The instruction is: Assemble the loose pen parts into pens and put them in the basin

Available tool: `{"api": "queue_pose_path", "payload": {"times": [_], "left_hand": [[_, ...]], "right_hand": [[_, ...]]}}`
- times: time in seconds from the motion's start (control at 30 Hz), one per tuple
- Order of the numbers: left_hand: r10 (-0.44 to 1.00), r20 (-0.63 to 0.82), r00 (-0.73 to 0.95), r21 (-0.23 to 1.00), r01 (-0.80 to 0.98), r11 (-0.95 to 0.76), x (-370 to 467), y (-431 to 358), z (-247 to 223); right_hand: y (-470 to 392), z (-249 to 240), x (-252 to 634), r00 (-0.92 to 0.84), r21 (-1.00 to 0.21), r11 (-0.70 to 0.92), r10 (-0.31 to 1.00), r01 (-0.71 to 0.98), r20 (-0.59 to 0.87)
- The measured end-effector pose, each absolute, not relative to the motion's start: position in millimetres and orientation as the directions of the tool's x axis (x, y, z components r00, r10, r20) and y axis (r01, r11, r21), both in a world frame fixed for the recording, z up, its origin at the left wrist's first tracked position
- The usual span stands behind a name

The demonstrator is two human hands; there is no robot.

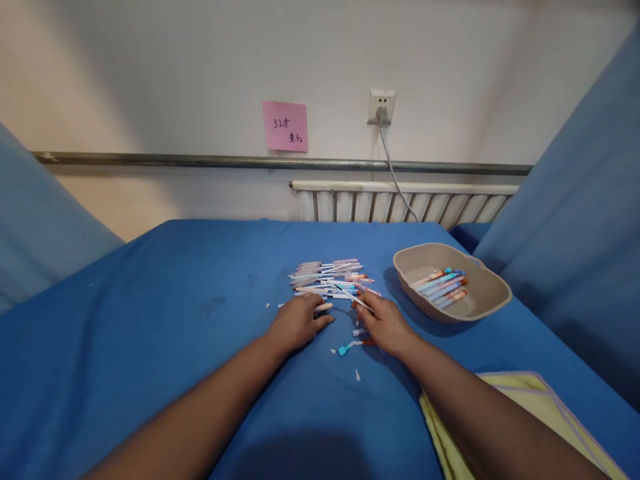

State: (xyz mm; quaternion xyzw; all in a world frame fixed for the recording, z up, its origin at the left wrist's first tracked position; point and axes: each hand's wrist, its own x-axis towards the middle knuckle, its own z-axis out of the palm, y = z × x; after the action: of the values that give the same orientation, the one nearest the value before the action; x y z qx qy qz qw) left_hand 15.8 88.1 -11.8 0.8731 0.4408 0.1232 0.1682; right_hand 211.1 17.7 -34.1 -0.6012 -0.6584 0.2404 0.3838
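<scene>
A pile of slim pens and white sticks [325, 275] lies on the blue cloth in front of me. My left hand [299, 321] is closed around a pale peach pen part [324, 307] at the pile's near edge. Between the fingers of my right hand [385, 324] is a thin white stick [358, 300], slanting up to the left toward the pile. Near my right hand lie a turquoise cap piece [343, 350] and small white tips, one of them [357, 375] closer to me.
A beige basket [487, 293] holding several assembled pens [443, 288] stands to the right. A yellow cloth [525, 387] lies under my right forearm. Behind are a wall with a pink note [285, 127], a socket [381, 107] and a radiator [365, 200]. Blue curtains hang at both sides.
</scene>
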Motion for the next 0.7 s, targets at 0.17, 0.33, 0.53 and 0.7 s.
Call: {"api": "queue_pose_path", "payload": {"times": [0.17, 0.33, 0.53, 0.7], "left_hand": [[0.781, 0.105, 0.616, 0.332, 0.719, -0.611, 19, 86, -16], [0.773, 0.14, 0.618, 0.396, 0.681, -0.616, 16, 89, -16], [0.825, 0.147, 0.546, 0.585, 0.625, -0.518, 15, 94, -17], [0.873, 0.108, 0.475, 0.821, 0.453, -0.348, 15, 98, -19]], "right_hand": [[17, -36, 210, -0.003, -0.796, 0.18, 0.976, 0.578, 0.218], [17, -37, 212, 0.017, -0.829, 0.156, 0.981, 0.537, 0.196], [16, -39, 212, 0.028, -0.852, 0.123, 0.987, 0.509, 0.16], [17, -34, 214, -0.003, -0.773, 0.174, 0.976, 0.61, 0.217]]}}
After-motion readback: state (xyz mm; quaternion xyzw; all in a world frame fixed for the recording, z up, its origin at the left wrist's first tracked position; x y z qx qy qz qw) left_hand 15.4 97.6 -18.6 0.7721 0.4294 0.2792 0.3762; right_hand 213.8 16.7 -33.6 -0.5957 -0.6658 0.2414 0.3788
